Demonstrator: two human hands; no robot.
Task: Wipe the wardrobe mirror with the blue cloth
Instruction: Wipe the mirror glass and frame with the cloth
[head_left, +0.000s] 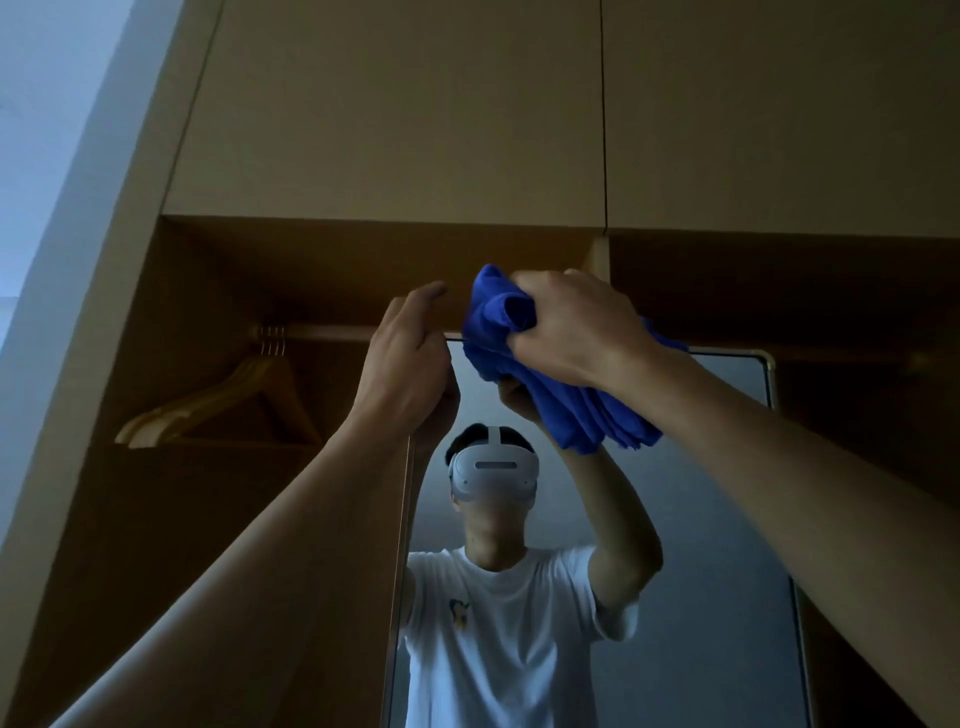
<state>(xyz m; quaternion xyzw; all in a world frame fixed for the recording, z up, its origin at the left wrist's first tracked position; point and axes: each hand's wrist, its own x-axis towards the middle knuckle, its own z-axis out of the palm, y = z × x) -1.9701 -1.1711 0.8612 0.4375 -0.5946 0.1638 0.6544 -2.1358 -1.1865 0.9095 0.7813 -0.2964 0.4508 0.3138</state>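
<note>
We are working at the top of the wardrobe mirror (727, 467), our right grip (571, 332) closing round the bunched blue cloth (566, 415) and holding it against the glass just under the upper frame. Our left grip (410, 358) is curling round the mirror's left edge near the top corner, steadying it. We are judging that the cloth should be spread flatter and drawn across in overlapping passes from the top downward, with the left hold firm so the panel is not swinging toward the hangers (228, 400).
</note>
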